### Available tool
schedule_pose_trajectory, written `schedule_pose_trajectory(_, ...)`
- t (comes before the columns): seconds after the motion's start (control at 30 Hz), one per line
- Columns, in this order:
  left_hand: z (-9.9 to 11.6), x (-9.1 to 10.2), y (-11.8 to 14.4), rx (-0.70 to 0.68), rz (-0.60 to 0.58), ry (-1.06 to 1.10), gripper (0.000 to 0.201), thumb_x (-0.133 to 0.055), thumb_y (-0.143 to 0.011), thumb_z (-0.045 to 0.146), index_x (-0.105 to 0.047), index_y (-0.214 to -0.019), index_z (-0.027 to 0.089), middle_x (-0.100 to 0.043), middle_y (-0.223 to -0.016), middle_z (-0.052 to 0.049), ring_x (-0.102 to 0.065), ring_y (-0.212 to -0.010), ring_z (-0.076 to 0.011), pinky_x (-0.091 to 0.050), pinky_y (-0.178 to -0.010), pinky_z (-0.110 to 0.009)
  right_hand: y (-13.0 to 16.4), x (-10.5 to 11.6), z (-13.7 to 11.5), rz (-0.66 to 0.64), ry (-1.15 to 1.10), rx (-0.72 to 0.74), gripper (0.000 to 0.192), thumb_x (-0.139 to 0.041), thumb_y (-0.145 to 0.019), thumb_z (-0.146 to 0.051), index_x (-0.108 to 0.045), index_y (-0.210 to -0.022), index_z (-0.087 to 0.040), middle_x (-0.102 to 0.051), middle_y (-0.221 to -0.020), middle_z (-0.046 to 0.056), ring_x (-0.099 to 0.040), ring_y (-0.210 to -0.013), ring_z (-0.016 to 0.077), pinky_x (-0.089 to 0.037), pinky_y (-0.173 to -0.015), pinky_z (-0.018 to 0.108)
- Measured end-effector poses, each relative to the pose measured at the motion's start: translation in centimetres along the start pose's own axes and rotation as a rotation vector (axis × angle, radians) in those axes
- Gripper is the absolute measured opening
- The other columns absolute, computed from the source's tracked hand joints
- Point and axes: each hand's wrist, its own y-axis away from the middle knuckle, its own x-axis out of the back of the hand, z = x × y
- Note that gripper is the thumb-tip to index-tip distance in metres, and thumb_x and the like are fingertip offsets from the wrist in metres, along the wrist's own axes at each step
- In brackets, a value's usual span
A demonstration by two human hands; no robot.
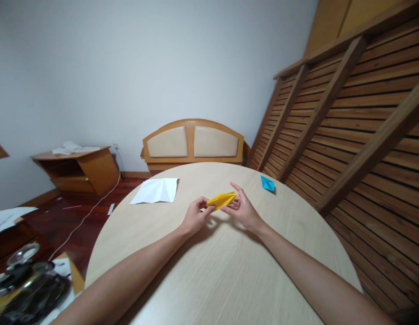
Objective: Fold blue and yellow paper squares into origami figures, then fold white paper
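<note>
A yellow folded paper [221, 200], long and pointed with several layers, is held just above the table between my two hands. My left hand [196, 215] pinches its left end, thumb on the near side. At the right end, my right hand [242, 210] grips it between the thumb and curled fingers, while the index finger points up and away. The fingertips behind the paper are partly hidden. Beyond my right hand lies a small blue folded paper [268, 183]. To the far left rests a creased white sheet [155, 190].
The round pale wooden table [209, 275] has a curved edge. Behind it stands a padded headboard [193, 142]. A slatted wooden frame [351, 122] leans along the right. On the left are a low cabinet [77, 169], a white cable [89, 214] and cluttered items in a box [36, 289].
</note>
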Motion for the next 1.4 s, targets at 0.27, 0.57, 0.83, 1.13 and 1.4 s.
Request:
schedule_pose_trajectory(0.27, -0.1, -0.2, 0.3, -0.011, -0.064, -0.004, 0.035, -0.074, -0.077, 0.047, -0.067, -0.087, 0.014, -0.071, -0.086, -0.009, -0.065, -0.077, -0.0184, -0.050, -0.073, -0.030, -0.3, 0.5, 0.5, 0.010, 0.056, 0.007, 0.087, -0.076, -0.075, -0.033, -0.029, -0.148, -0.020, -0.073, -0.100, 0.007, -0.071, -0.092, 0.0222, -0.055, -0.086, 0.041)
schedule_pose_trajectory(0.57, -0.4, -0.1, 0.4, 0.037, -0.089, -0.039, 0.038, -0.074, -0.074, 0.050, -0.063, -0.077, 0.014, -0.071, -0.077, -0.007, -0.065, -0.070, -0.0178, -0.049, -0.067, -0.029, -0.5, 0.9, 0.5, 0.021, 0.086, 0.003, 0.086, -0.078, -0.072, -0.033, -0.034, -0.145, -0.019, -0.073, -0.087, 0.003, -0.071, -0.082, 0.0212, -0.056, -0.083, 0.040)
schedule_pose_trajectory(0.83, -0.7, -0.4, 0.2, 0.111, -0.077, 0.020, 0.041, -0.078, -0.068, 0.051, -0.058, -0.069, 0.015, -0.068, -0.067, -0.003, -0.061, -0.059, -0.0137, -0.041, -0.054, -0.023, -0.3, 0.5, 0.2, -0.028, 0.042, -0.011, 0.067, -0.076, -0.074, -0.034, -0.043, -0.131, -0.021, -0.071, -0.090, 0.002, -0.069, -0.082, 0.0186, -0.054, -0.080, 0.036)
schedule_pose_trajectory(1.13, -0.3, -0.3, 0.2, 0.134, -0.097, 0.092, 0.048, -0.078, -0.066, 0.058, -0.061, -0.079, 0.014, -0.071, -0.074, -0.006, -0.064, -0.062, -0.0155, -0.043, -0.051, -0.022, -0.2, 0.1, 0.8, -0.047, 0.045, -0.024, 0.053, -0.073, -0.078, -0.034, -0.042, -0.120, -0.023, -0.072, -0.089, 0.002, -0.070, -0.082, 0.0200, -0.053, -0.080, 0.038)
schedule_pose_trajectory(1.4, 0.3, -0.3, 0.7, 0.116, -0.161, 0.086, 0.053, -0.069, -0.076, 0.063, -0.064, -0.089, 0.012, -0.069, -0.079, -0.009, -0.068, -0.074, -0.0204, -0.044, -0.051, -0.022, -0.6, 0.6, 1.2, 0.060, 0.114, 0.024, 0.038, -0.077, -0.072, -0.036, -0.052, -0.096, -0.021, -0.067, -0.093, 0.003, -0.067, -0.077, 0.0173, -0.052, -0.072, 0.032)
